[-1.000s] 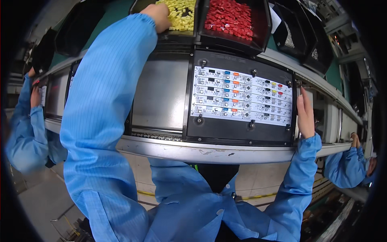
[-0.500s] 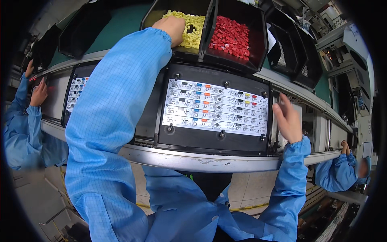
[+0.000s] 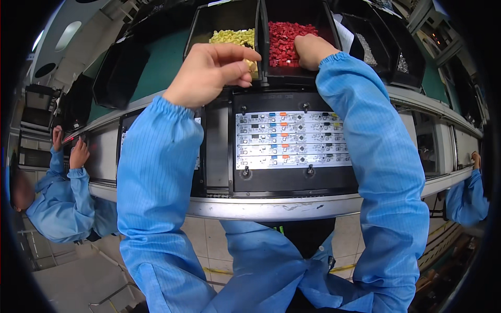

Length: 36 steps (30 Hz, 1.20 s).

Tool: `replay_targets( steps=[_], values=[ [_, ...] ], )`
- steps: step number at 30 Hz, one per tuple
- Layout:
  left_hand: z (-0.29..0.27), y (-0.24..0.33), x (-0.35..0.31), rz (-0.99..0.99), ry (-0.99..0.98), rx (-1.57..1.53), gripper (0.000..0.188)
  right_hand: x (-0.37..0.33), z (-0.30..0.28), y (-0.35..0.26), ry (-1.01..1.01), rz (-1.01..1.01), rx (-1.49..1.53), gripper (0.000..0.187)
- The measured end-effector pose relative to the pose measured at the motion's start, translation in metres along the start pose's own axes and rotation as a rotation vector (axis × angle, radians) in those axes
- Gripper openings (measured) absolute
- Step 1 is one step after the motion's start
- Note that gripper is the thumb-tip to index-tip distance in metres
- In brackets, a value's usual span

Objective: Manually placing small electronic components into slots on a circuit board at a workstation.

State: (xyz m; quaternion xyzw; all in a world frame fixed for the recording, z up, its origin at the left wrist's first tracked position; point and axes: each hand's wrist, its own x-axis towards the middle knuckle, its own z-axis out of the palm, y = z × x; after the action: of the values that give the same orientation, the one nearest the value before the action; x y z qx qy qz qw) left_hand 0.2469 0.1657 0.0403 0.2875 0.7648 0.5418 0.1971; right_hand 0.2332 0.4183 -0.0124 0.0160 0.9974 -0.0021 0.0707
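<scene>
My left hand [image 3: 201, 75] hovers over the near edge of the black bin of small yellow connectors [image 3: 232, 36]. Its thumb and index finger are closed in a pinch; yellow shows beside the fingertips, but whether a piece is held is unclear. My right hand [image 3: 314, 51] reaches into the neighbouring bin of small red connectors [image 3: 287, 39]. Its fingers are curled down onto the red pieces, tips hidden. Below both hands, a black fixture [image 3: 292, 182] carries several white circuit board strips [image 3: 284, 137] with blue, orange and black parts; my right sleeve covers their right ends.
Another black fixture [image 3: 195, 180] lies partly behind my left sleeve. A metal rail [image 3: 271, 208] runs along the near edge. More black bins [image 3: 360, 31] stand at the far right. Co-workers' hands [image 3: 78, 153] show at the left, and a blue sleeve [image 3: 464, 201] at the right.
My left hand has lifted back from the yellow connectors. My right hand has moved from beside the fixture up into the red bin. The view has shifted, so the fixture appears further right.
</scene>
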Motion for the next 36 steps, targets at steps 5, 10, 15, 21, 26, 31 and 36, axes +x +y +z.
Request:
replay_targets(
  steps=[5, 10, 15, 21, 26, 31, 36],
  values=[
    [0.008, 0.002, -0.017, 0.052, -0.131, -0.14, 0.022, 0.0, 0.007, -0.005, 0.144, 0.006, 0.013, 0.025],
    [0.016, 0.007, -0.025, 0.01, -0.173, -0.156, 0.017, 0.005, 0.01, -0.008, 0.176, -0.086, 0.039, 0.021],
    [0.04, 0.012, -0.022, -0.03, -0.216, -0.126, 0.015, 0.004, 0.005, -0.009, 0.277, -0.165, 0.001, 0.021],
    [0.091, 0.01, -0.012, 0.003, -0.196, 0.067, 0.012, -0.117, -0.055, 0.004, 0.5, -0.332, 0.708, 0.017],
    [0.124, 0.0, -0.002, 0.082, -0.169, 0.257, 0.012, -0.179, 0.017, 0.068, 0.558, -0.379, 0.783, 0.017],
    [0.161, -0.007, 0.009, 0.226, -0.222, 0.389, 0.015, -0.208, 0.068, 0.098, 0.369, -0.109, 1.008, 0.02],
    [0.181, -0.009, 0.016, 0.282, -0.309, 0.528, 0.015, -0.206, 0.08, 0.103, 0.489, -0.236, 0.898, 0.02]
  ],
)
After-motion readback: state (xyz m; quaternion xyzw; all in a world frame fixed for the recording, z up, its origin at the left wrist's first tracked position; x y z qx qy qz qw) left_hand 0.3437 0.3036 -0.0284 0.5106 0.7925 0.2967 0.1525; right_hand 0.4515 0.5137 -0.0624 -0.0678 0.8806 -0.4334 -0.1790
